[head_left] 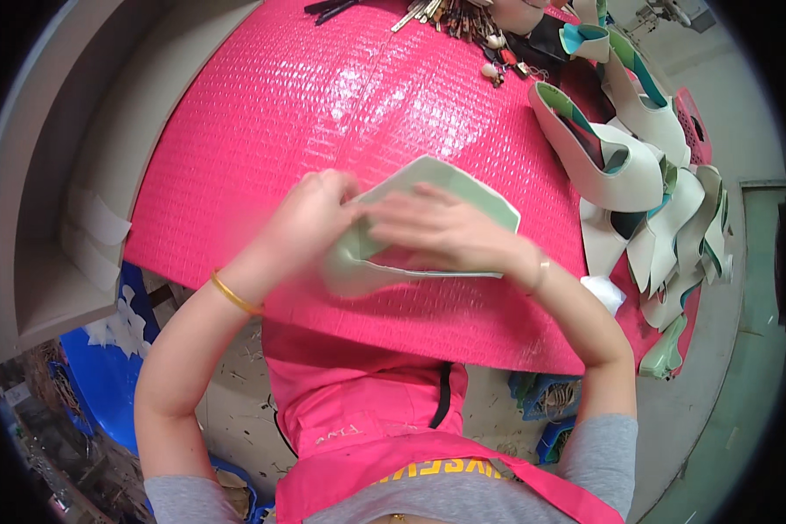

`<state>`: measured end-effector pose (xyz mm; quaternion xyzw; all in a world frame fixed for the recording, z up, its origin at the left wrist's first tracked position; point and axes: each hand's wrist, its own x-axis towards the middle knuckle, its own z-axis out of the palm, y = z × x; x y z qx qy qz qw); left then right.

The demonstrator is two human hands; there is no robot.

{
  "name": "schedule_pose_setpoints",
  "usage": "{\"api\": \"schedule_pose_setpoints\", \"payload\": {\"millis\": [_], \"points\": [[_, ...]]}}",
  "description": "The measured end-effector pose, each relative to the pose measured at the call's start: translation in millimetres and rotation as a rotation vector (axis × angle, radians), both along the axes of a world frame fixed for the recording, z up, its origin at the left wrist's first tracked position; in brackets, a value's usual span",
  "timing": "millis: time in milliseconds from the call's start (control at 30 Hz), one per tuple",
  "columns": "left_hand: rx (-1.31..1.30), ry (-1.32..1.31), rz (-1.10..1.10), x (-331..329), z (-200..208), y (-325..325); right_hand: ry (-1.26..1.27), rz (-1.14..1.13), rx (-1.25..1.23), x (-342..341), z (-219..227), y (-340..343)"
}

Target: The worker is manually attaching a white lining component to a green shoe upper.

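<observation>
A pale green-lined shoe upper [485,205] with a white edge is in front of me, above the near part of the pink table. At its left end is my left hand [316,210], fingers curled in and closed on the material; motion smears the grip. Across the inside of the piece lies my right hand [445,234], its fingers stretched out toward the left hand and blurred. The lower left part of the upper is blurred too.
More white shoe uppers [616,179] with green lining are heaped along the right side. A ring of dangling charms [463,22] lies at the far edge. A grey shelf wall [74,166] bounds the left. The pink quilted table cover [262,113] shines. A blue chair [105,375] stands lower left.
</observation>
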<state>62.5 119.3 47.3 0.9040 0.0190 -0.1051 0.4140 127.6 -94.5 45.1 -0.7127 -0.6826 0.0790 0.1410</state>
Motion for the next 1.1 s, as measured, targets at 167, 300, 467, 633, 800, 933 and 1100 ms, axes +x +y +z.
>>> {"api": "schedule_pose_setpoints", "payload": {"millis": [167, 300, 467, 633, 800, 933, 1100], "points": [[-0.018, 0.250, -0.084, 19.1, -4.2, 14.1, 0.132, -0.140, 0.009, 5.6, -19.3, 6.7], [0.058, 0.323, -0.150, 15.5, 4.6, 21.9, 0.009, -0.416, -0.078, 18.2, -15.3, -29.3], [0.226, -0.443, -0.174, -2.1, 42.1, -30.4, 0.017, -0.601, -0.091, 14.0, -15.9, -43.7], [0.389, -0.336, -0.497, -6.8, 44.6, -115.2, 0.221, -0.717, 0.265, 24.2, -5.7, -48.5], [-0.752, -0.249, 0.135, -1.5, 54.8, -72.6, 0.547, -0.992, 1.092, -45.1, 71.3, -54.9], [-1.324, -0.077, 0.504, -22.1, 18.6, -69.8, 0.676, -1.033, 0.524, -58.6, 52.6, 6.0], [-1.122, -0.209, 0.482, -21.2, 28.4, -37.6, 0.687, -0.908, 0.331, -59.5, 45.4, 19.5]]}}
